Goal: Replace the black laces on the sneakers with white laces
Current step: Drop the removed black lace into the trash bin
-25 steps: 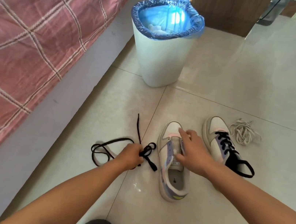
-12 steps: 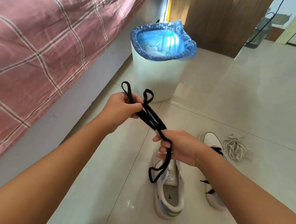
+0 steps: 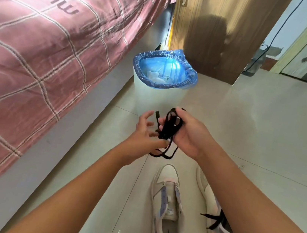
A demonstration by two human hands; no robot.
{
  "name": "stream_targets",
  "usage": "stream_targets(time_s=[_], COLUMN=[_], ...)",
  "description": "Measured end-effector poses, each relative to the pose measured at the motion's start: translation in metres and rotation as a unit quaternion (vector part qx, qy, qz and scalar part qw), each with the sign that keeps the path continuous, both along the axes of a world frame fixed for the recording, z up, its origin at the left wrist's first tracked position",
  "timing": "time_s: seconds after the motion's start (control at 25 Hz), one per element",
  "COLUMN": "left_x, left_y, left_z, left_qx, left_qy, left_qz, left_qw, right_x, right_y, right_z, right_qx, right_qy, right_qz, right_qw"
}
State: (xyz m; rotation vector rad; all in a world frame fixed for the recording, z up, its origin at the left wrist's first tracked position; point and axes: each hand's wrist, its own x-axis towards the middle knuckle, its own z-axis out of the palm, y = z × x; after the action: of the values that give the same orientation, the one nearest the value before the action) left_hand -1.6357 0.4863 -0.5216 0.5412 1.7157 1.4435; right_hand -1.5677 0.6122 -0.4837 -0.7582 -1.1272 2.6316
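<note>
A bunched black lace hangs in front of me, gripped by my right hand, with loops dangling below the fingers. My left hand is beside it with fingers spread; its thumb touches the lower loops. On the floor below lies a laceless white and pastel sneaker. To its right the second sneaker still carries a black lace and is partly hidden by my right forearm. No white laces show in this view.
A white bin with a blue liner stands just beyond my hands, with paper inside. A bed with a pink checked cover runs along the left. A wooden cabinet stands behind the bin. Pale floor tiles spread to the right.
The black lace was lifted off the floor and stretched between both hands; now it is gathered into my right hand and my left hand has opened. The view has tilted up towards the bin.
</note>
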Motion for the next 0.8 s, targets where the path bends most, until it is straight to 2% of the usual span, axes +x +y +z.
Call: stream_targets(time_s=[0.08,0.16,0.28,0.36,0.48,0.6,0.64,0.68,0.8], left_x=[-0.012,-0.022,-0.037,-0.054,-0.078,-0.083,-0.081,-0.083,-0.110], left_y=[0.009,0.019,0.028,0.026,0.031,0.052,0.061,0.069,0.093], left_z=[0.009,0.010,0.013,0.014,0.027,0.043,0.050,0.056,0.079], left_qx=[0.053,0.089,0.114,0.126,0.201,0.306,0.323,0.317,0.301], left_qy=[0.054,0.061,-0.086,-0.117,-0.173,-0.302,-0.351,-0.375,-0.311], left_qz=[-0.063,-0.096,-0.041,-0.013,0.040,0.113,0.134,0.157,0.170], left_qw=[0.995,0.989,0.989,0.985,0.963,0.896,0.869,0.857,0.886], right_x=[-0.014,-0.027,-0.041,-0.042,-0.034,-0.030,-0.030,-0.032,-0.039], right_y=[-0.006,-0.004,0.020,0.042,0.042,0.010,0.002,0.000,0.018], right_z=[0.011,0.025,0.048,0.055,0.039,0.006,0.002,0.000,0.007], right_qx=[0.101,0.123,0.025,-0.016,0.024,0.025,0.020,0.025,0.056], right_qy=[-0.020,-0.034,-0.006,-0.006,-0.121,-0.224,-0.223,-0.208,-0.122], right_qz=[0.029,0.025,-0.067,-0.125,-0.056,0.078,0.107,0.116,0.060], right_qw=[0.994,0.991,0.997,0.992,0.991,0.971,0.969,0.971,0.989])
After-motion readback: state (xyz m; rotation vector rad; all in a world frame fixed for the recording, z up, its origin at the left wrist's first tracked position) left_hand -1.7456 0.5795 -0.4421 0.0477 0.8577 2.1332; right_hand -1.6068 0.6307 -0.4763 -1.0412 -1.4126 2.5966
